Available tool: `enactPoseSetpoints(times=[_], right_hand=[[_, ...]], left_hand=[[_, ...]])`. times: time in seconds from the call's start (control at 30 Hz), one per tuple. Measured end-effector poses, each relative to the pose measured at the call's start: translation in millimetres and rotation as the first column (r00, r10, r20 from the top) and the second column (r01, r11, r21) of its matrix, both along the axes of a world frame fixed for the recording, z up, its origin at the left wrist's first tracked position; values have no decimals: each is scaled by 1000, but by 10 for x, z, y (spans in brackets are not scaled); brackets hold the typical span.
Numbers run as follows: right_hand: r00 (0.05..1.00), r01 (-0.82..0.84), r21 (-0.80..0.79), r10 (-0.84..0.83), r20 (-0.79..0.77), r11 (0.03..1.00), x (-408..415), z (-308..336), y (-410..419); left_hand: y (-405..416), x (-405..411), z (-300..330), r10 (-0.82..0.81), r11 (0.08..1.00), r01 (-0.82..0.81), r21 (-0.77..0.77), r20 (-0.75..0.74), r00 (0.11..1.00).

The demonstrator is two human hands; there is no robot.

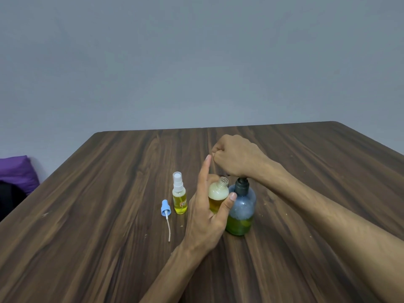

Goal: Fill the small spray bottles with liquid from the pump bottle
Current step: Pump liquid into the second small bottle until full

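My left hand (205,215) grips open sm. bottle (218,196) w/ yellow liquid; right hand (236,157), fisted, presses pump bottle (241,212) top.

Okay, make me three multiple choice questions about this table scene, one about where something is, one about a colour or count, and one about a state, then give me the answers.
1. Where does the blue spray cap lie?
A. On the table, left of the capped spray bottle
B. On the open bottle
C. Behind the pump bottle

2. What colour is the pump head?
A. White
B. Dark grey
C. Red

3. What state is the small bottle that the left hand holds?
A. Capped
B. Lying down
C. Uncapped, upright

Answers: 1 A, the cap with its tube rests on the wood beside that bottle. 2 B, it shows dark under the right hand. 3 C, its threaded neck is bare.
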State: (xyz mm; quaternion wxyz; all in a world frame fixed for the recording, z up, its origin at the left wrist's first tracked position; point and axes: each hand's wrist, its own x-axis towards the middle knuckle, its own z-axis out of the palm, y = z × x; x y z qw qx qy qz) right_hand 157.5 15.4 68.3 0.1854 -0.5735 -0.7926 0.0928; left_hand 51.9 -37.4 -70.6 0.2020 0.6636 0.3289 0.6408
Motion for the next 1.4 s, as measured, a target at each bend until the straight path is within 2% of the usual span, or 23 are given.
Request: enactPoseSetpoints(times=[0.17, 0.33, 0.43, 0.53, 0.6, 0.73, 0.9, 1.03, 1.17, 1.3, 1.4], right_hand=[[997, 10, -1, -10, 83, 1000, -35, -45, -22], [1000, 4, 7, -4, -17, 1000, -6, -10, -2], [1000, -2, -43, 3, 27, 999, -10, -73, 2], [1000, -17, -84, 17, -9, 996, 1, -30, 24], [1000, -13, -59, 12, -14, 998, 2, -28, 27], [997, -1, -52, 5, 79, 999, -42, -54, -27], [1000, -18, 8, 18, 4, 1000, -8, -14, 6], [997, 7, 18, -8, 81, 1000, -30, -56, -33], [1000, 0, 94, -2, 26, 996, -25, -7, -31], [993, -6, 60, -1, 116, 998, -36, -29, -46], [998, -15, 56, 12, 57, 998, -2, -17, -25]], left_hand=[[5, 12, 0, -8, 1000, 8, -16, 4, 1000], [11, -11, -2, 0, 1000, -1, -6, -27, 1000], [15, -14, 10, -17, 1000, 16, -9, -34, 999], [4, -24, 38, -18, 1000, 18, 4, -53, 998], [-1, -34, 50, -12, 1000, 13, 12, -62, 998], [-1, -35, 50, -45, 998, 43, -41, -50, 998], [8, -31, 34, -1, 1000, 0, -10, -61, 998], [8, -23, 42, -48, 998, 46, -53, -37, 998], [11, -35, 23, -8, 1000, 7, -21, -54, 999], [28, -21, 24, -53, 997, 51, -52, -39, 998], [20, -34, -2, -7, 1000, 6, -24, -47, 999]])
